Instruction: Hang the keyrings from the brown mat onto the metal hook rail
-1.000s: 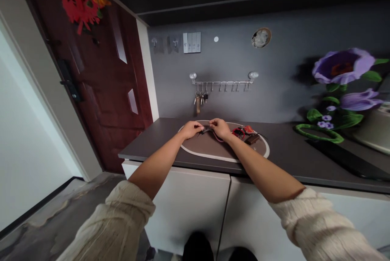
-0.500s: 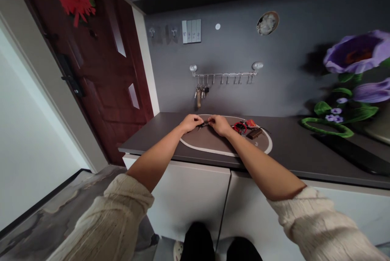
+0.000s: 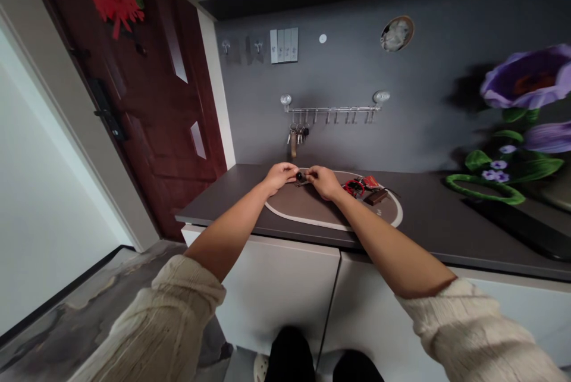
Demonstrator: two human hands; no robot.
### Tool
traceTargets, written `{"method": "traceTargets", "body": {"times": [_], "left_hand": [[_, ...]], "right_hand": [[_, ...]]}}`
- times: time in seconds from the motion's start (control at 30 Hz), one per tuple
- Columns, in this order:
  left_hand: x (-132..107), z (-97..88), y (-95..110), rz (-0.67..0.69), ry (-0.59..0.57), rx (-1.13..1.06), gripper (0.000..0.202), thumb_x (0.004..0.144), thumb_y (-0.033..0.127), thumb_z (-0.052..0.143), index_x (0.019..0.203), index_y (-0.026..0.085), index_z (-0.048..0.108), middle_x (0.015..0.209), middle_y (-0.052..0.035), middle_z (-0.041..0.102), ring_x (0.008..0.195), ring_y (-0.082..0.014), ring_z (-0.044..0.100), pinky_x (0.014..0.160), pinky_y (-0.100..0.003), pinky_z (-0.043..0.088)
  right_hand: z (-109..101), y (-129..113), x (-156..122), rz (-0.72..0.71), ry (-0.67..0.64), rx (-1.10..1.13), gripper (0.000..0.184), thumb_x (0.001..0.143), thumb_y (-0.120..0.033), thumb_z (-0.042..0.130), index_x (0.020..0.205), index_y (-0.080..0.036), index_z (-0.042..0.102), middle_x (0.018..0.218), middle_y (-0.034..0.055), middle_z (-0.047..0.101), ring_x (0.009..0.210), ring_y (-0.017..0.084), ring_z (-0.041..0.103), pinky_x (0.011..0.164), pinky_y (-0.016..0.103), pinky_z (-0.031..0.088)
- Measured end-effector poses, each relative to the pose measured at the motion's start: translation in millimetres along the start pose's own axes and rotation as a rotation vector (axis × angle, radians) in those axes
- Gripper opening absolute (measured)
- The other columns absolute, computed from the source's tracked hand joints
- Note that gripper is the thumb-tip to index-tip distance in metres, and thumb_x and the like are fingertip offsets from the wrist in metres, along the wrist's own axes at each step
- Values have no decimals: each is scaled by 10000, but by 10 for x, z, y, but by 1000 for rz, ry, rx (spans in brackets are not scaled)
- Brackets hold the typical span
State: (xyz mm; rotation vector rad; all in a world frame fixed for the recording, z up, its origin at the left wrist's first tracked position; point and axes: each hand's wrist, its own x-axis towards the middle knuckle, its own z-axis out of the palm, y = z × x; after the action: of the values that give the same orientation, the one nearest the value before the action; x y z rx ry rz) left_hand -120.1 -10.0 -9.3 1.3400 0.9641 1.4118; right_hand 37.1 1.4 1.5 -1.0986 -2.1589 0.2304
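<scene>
The left hand point(image 3: 280, 175) and right hand point(image 3: 325, 182) are bare, cream ribbed-knit sleeves point(image 3: 178, 310) bunched at the elbows.

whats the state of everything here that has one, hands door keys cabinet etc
left hand, pinched on the dark piece
right hand, pinched on the same piece
dark piece, held just above the mat
mat, flat on the counter
red bundle, lying on the mat
keys, hanging from the rail
door, shut
cabinet doors, shut

The counter point(image 3: 223, 206) lies bare left of the mat point(image 3: 312, 215); small clutter point(image 3: 366, 188) crowds its right end, keys point(image 3: 296, 135) hang just behind.
</scene>
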Motion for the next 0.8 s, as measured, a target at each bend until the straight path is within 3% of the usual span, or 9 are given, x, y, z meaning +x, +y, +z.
{"method": "traceTargets", "body": {"times": [0.33, 0.8], "left_hand": [[-47, 38, 70, -25, 44, -114, 67, 692, 151, 587, 733, 109, 554, 696, 5, 567, 648, -53, 534, 831, -351, 439], [-50, 55, 59, 17, -20, -162, 158, 665, 193, 626, 782, 100, 575, 764, -24, 596, 704, -74, 563, 838, -355, 440]], "right_hand": [[-15, -71, 15, 19, 87, 266, 179, 731, -253, 492, 787, -147, 626, 787, 34, 643, 685, 108, 543, 669, 221, 392], [25, 37, 72, -7, 106, 490, 231, 702, -326, 491, 748, -125, 595, 738, 38, 610, 664, 110, 523, 658, 233, 405]]}}
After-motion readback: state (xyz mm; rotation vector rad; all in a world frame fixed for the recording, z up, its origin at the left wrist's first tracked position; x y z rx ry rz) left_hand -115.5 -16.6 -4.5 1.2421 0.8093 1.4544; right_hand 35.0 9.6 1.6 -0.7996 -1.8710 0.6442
